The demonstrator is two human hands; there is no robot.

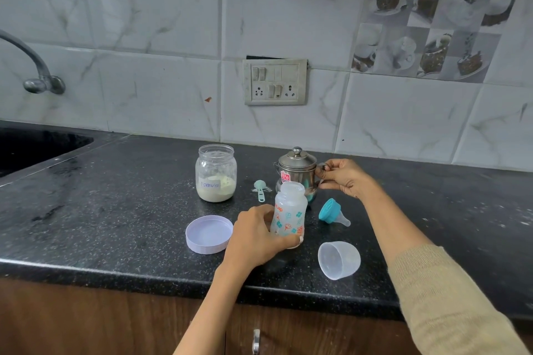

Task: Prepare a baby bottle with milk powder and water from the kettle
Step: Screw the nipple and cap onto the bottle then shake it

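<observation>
**Open bottle held upright beside the kettle**

The bottle [288, 212] is stood upright on the table [115, 210], its long axis vertical and its open mouth pointing up, tilted slightly away from the viewer. It is of translucent plastic, waisted in shape, printed with teal and orange flowers. Its lower part is grasped by the left hand [256, 236], the fingers [291, 239] being curled round the base.

Just behind the bottle the kettle [297, 173] is seen, a small rounded pot of polished steel with a knobbed lid on and a pink sticker on its side. Its handle, on the right side, is pinched by the right hand [346, 177], whose fingers are closed on it; the spout points left.

To the right of the bottle the teal collar with its clear teat [333, 212] is laid on its side, teat pointing right and toward the viewer. Nearer the table's edge the clear domed cap [339, 259] lies on its side, mouth to the left.

To the left a glass jar [216, 173], open and labelled "Formula", is partly filled with pale powder. A small teal scoop [259, 189] lies between jar and kettle, with spilled powder round it. The jar's lilac lid [209, 233] is laid upside down. The table is black speckled stone.
</observation>
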